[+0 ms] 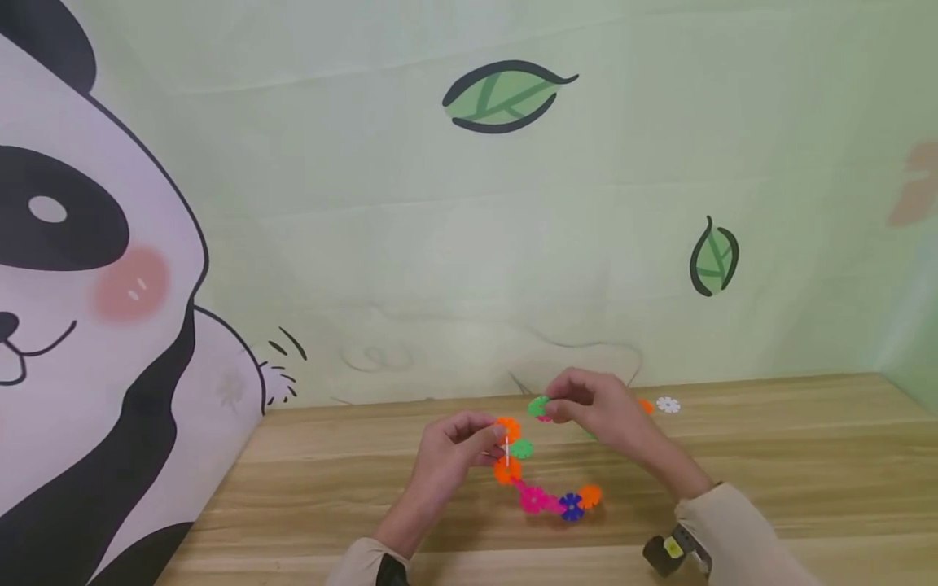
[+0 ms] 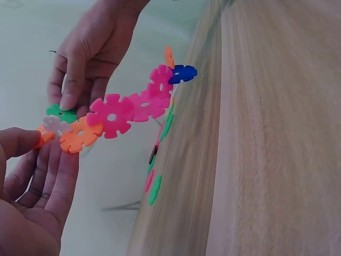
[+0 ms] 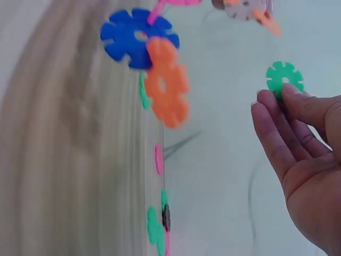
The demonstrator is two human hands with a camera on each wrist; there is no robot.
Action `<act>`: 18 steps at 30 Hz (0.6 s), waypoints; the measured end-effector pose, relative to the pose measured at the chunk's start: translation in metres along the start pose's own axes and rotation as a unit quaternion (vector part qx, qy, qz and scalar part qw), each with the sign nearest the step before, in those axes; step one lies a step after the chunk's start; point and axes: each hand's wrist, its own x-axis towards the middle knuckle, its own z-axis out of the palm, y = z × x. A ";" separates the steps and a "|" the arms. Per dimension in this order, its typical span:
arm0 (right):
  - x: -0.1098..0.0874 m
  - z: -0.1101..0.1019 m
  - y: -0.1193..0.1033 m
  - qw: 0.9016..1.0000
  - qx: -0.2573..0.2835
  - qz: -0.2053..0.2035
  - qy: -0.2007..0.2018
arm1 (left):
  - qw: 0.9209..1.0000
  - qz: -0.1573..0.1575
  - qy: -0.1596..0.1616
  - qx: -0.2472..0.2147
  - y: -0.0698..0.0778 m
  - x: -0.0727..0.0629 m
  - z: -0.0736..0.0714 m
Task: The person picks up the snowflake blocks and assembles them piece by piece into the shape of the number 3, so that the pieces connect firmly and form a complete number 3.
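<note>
My left hand [image 1: 453, 446] pinches the upper orange disc [image 1: 507, 426] of a chain of notched, flower-shaped plastic discs. From there the chain hangs down and curves right: a white disc [image 2: 55, 125], another orange disc [image 2: 81, 134], several pink discs [image 2: 111, 116], a blue disc [image 3: 139, 38] and an orange end disc [image 3: 166, 82]. Above and right of the chain's top, my right hand [image 1: 597, 407] holds a loose green disc [image 3: 285, 77] between thumb and fingers. The green disc stands apart from the chain in the right wrist view.
Loose discs lie toward the back of the wooden table [image 1: 330, 488], among them a white disc [image 1: 668, 404] and a green disc [image 1: 521, 448] behind the chain. A pale green printed backdrop [image 1: 352, 203] with a panda [image 1: 139, 366] rises behind the table.
</note>
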 end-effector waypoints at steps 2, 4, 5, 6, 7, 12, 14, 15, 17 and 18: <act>-0.002 0.003 -0.002 1.000 0.011 -0.009 0.003 | 1.000 -0.004 -0.002 0.003 0.001 0.000 0.000; -0.004 0.006 -0.003 1.000 0.019 -0.017 0.004 | 1.000 -0.009 -0.003 0.005 0.002 0.000 0.000; -0.005 0.008 -0.003 1.000 0.022 -0.020 0.005 | 1.000 -0.010 -0.003 0.006 0.001 -0.001 0.000; -0.006 0.009 -0.003 0.999 0.023 -0.023 0.006 | 1.000 -0.014 -0.003 0.008 0.001 -0.002 0.000; -0.006 0.010 -0.003 0.999 0.023 -0.025 0.007 | 1.000 -0.015 -0.003 0.009 0.001 -0.002 0.000; -0.008 0.012 -0.006 0.999 0.020 -0.034 0.007 | 1.000 -0.017 -0.003 0.011 0.003 -0.002 0.001; -0.008 0.012 -0.007 0.999 0.021 -0.036 0.007 | 1.000 -0.016 -0.004 0.012 0.004 -0.002 0.001; -0.008 0.012 -0.007 0.999 0.023 -0.037 0.007 | 1.000 -0.018 -0.004 0.012 0.005 -0.002 0.001; -0.009 0.012 -0.008 0.999 0.025 -0.037 0.006 | 1.000 -0.019 -0.005 0.013 0.006 -0.002 0.001; -0.009 0.012 -0.009 0.999 0.027 -0.038 0.005 | 1.000 -0.019 -0.005 0.012 0.006 -0.002 0.002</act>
